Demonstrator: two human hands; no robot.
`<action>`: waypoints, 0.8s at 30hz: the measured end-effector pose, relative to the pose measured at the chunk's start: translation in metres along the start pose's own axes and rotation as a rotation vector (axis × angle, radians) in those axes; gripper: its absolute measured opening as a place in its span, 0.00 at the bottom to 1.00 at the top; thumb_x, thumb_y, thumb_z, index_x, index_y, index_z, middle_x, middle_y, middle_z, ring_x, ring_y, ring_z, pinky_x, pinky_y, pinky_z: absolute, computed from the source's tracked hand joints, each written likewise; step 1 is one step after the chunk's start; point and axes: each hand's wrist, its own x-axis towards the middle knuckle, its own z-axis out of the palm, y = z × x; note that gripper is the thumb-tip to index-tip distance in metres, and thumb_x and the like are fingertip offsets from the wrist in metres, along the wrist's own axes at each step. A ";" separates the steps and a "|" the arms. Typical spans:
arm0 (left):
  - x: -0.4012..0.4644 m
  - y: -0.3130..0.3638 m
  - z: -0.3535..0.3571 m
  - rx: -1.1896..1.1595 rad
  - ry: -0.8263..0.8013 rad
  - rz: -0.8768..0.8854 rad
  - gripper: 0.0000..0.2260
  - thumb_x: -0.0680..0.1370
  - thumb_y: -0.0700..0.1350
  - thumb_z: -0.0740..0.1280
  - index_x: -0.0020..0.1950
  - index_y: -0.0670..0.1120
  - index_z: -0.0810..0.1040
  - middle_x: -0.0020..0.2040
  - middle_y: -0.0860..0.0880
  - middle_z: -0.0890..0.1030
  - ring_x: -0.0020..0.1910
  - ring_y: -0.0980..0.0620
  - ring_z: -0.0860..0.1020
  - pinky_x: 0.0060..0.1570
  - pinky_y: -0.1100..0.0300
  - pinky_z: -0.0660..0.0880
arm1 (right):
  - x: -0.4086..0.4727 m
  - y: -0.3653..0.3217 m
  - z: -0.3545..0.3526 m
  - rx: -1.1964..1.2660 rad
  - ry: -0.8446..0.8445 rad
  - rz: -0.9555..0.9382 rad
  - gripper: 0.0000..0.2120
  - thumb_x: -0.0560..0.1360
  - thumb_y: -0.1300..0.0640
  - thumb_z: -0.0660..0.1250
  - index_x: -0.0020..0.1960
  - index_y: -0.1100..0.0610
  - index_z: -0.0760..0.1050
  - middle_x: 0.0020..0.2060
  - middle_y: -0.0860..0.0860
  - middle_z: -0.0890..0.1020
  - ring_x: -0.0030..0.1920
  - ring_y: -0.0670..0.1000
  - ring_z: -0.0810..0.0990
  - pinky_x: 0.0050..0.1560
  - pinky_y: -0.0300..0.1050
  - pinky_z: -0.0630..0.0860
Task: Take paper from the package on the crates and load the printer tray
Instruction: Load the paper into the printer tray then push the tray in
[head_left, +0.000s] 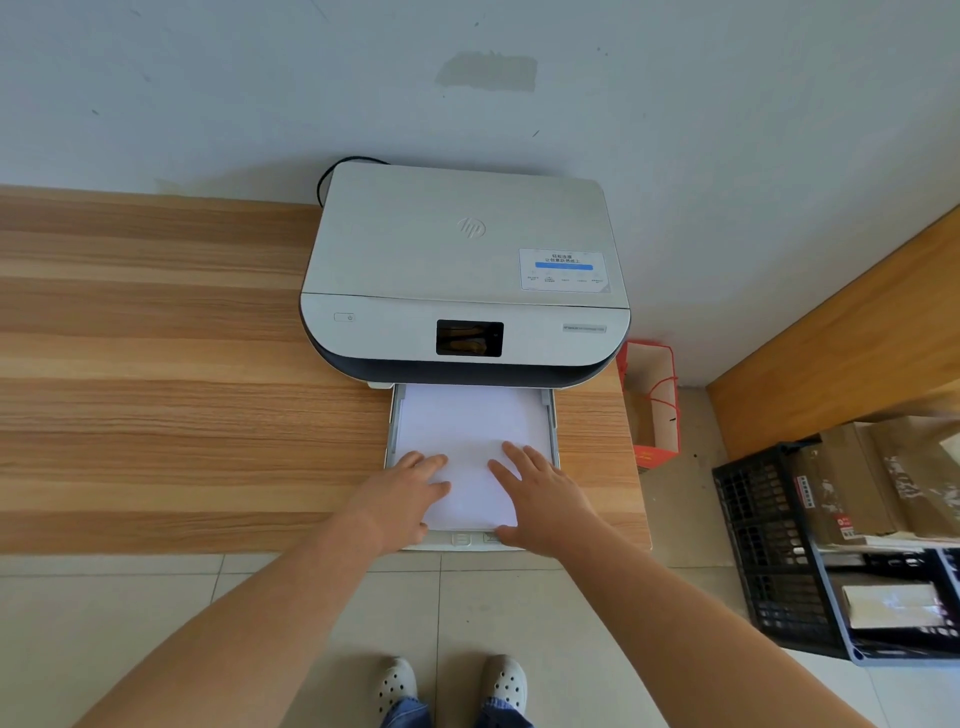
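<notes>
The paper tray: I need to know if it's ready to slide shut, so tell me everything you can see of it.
The paper tray is a pale grey plastic drawer pulled out from under the front of the printer, lying flat and reaching the near edge of the wooden desk. Raised side guides run along both long edges. A stack of white paper fills it. The left hand and the right hand rest flat on the paper's near end. The tray's front lip shows between the wrists.
</notes>
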 end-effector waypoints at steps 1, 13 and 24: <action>-0.001 -0.001 0.001 0.006 0.003 0.004 0.24 0.77 0.47 0.63 0.73 0.49 0.65 0.78 0.49 0.53 0.74 0.48 0.54 0.58 0.52 0.74 | -0.001 0.000 0.000 0.001 0.000 0.003 0.41 0.75 0.39 0.64 0.79 0.49 0.46 0.79 0.51 0.43 0.78 0.56 0.45 0.75 0.54 0.55; -0.006 -0.011 0.007 -0.071 -0.023 0.010 0.26 0.78 0.51 0.62 0.75 0.50 0.62 0.78 0.50 0.54 0.76 0.50 0.52 0.68 0.51 0.67 | -0.006 0.001 -0.012 0.118 0.008 0.031 0.38 0.75 0.41 0.65 0.78 0.48 0.50 0.78 0.49 0.50 0.77 0.54 0.53 0.70 0.57 0.67; -0.001 -0.043 -0.020 -0.588 0.203 -0.552 0.10 0.79 0.52 0.64 0.53 0.47 0.70 0.41 0.49 0.77 0.39 0.51 0.76 0.40 0.53 0.77 | 0.011 0.040 -0.030 0.376 0.107 0.431 0.14 0.79 0.50 0.55 0.57 0.56 0.74 0.54 0.53 0.77 0.50 0.54 0.77 0.47 0.51 0.79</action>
